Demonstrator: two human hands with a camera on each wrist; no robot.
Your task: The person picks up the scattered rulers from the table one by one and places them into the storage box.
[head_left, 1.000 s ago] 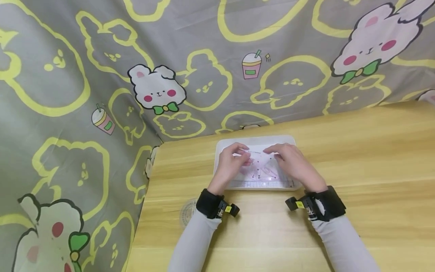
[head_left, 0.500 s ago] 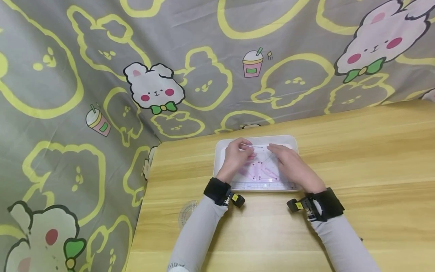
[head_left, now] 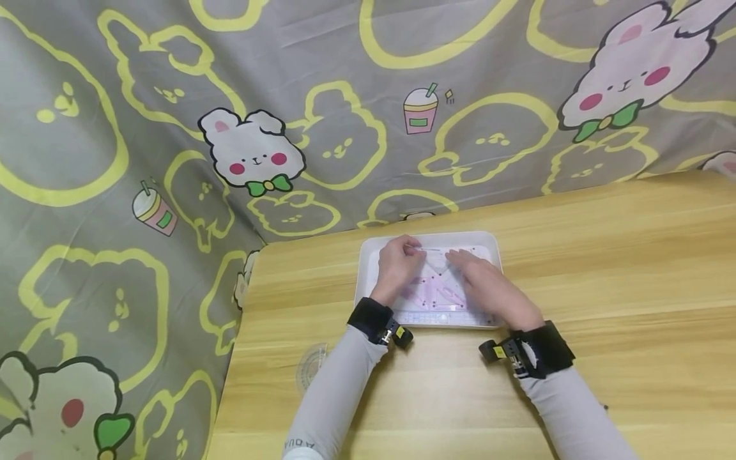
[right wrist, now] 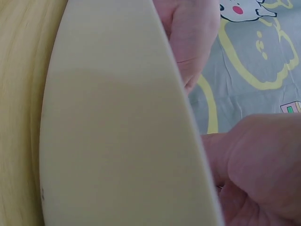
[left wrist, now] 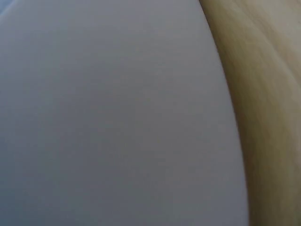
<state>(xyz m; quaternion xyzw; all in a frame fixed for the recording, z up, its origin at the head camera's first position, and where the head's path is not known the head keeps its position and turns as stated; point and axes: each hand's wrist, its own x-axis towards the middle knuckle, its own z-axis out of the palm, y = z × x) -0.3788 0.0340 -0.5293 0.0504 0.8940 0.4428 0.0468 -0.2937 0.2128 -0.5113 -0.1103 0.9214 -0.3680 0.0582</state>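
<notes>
Both hands are over a shallow white tray (head_left: 363,275) in the head view. My left hand (head_left: 398,265) pinches the left end of a clear, triangle-shaped drawing piece (head_left: 437,259), like a set square, with a marked upper edge. Opposite it, the nearly straight fingers of my right hand (head_left: 485,281) have their tips at its right end. Pink-tinted clear drawing pieces (head_left: 447,294) lie below in the tray, and a clear ruler (head_left: 431,317) lies along its near side. In the right wrist view, the tray's outer wall (right wrist: 117,132) hides part of both hands.
A clear protractor (head_left: 310,367) lies on the wooden table (head_left: 604,268), beside the left forearm. Patterned grey cloth (head_left: 345,128) hangs along the table's back and left edges. A small dark speck (head_left: 605,407) shows next to the right sleeve.
My left hand has moved slightly inward and up over the tray, its fingertips drawing together. My right fingers have straightened and settled near the clear piece's right end. The head view has shifted slightly.
</notes>
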